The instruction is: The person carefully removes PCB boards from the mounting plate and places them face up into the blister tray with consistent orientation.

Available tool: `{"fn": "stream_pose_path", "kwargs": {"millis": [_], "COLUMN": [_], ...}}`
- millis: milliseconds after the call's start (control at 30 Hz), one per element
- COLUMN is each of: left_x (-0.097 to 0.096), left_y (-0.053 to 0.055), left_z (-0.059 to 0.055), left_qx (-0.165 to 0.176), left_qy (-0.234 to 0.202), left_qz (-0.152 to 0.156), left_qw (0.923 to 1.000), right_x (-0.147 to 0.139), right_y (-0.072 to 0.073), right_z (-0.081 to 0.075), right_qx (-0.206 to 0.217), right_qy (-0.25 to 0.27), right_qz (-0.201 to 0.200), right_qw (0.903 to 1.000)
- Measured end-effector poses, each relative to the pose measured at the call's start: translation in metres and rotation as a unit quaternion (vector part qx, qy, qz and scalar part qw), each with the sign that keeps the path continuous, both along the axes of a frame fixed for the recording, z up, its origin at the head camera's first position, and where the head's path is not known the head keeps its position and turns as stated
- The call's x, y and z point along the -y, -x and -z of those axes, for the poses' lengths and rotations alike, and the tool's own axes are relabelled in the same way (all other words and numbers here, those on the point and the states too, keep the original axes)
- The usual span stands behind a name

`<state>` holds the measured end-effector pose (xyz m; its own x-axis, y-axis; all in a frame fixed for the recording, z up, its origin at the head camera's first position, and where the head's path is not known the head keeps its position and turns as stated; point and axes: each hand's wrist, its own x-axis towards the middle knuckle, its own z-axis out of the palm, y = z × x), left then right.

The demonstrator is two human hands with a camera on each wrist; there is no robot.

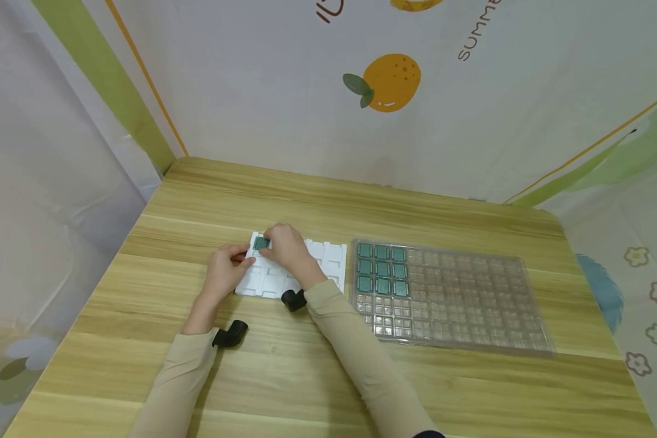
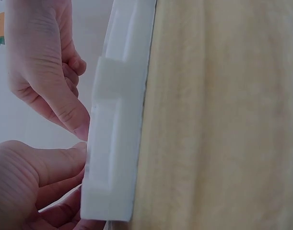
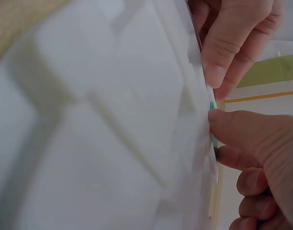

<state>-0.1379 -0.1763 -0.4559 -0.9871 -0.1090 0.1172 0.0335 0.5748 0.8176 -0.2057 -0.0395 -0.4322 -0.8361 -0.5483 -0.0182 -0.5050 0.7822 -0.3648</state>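
Note:
A white plastic tray (image 1: 274, 277) with moulded pockets lies on the table in the head view. My left hand (image 1: 226, 267) grips its left edge, thumb along the rim and fingers round the side. At the tray's upper-left pocket, my right hand (image 1: 289, 248) pinches a small square green chip (image 1: 261, 243) between thumb and finger. The right wrist view shows only a thin green edge of the chip (image 3: 214, 136), beside the right thumb. In the left wrist view the tray's side wall (image 2: 105, 143) hides the chip.
Right of the white tray lies a large clear plastic tray (image 1: 471, 298) with many pockets. Several green chips (image 1: 382, 268) fill its upper-left pockets in rows. Both trays rest on a wooden table (image 1: 285, 377), with a printed curtain (image 1: 274, 97) hanging behind it.

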Motion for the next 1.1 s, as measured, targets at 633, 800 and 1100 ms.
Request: {"fn": "stream_pose_path", "kwargs": {"millis": [633, 800, 1100], "left_x": [-0.0003, -0.0004, -0.0002], "left_y": [-0.0002, -0.0005, -0.0006], "left_z": [-0.0006, -0.0009, -0.0012], "left_qx": [-0.011, -0.008, 0.003], "left_qy": [-0.001, -0.002, -0.003], "left_qz": [0.001, -0.001, 0.000], "left_qw": [0.9999, 1.0000, 1.0000], "right_x": [0.0031, 0.0030, -0.0014], "right_y": [0.0023, 0.0020, -0.0007], "right_z": [-0.0008, -0.0004, -0.0027], "right_qx": [0.018, 0.020, 0.028], "right_qy": [0.006, 0.013, 0.029], "right_qz": [0.011, 0.011, 0.019], "right_qw": [0.9997, 0.9997, 0.9990]}}
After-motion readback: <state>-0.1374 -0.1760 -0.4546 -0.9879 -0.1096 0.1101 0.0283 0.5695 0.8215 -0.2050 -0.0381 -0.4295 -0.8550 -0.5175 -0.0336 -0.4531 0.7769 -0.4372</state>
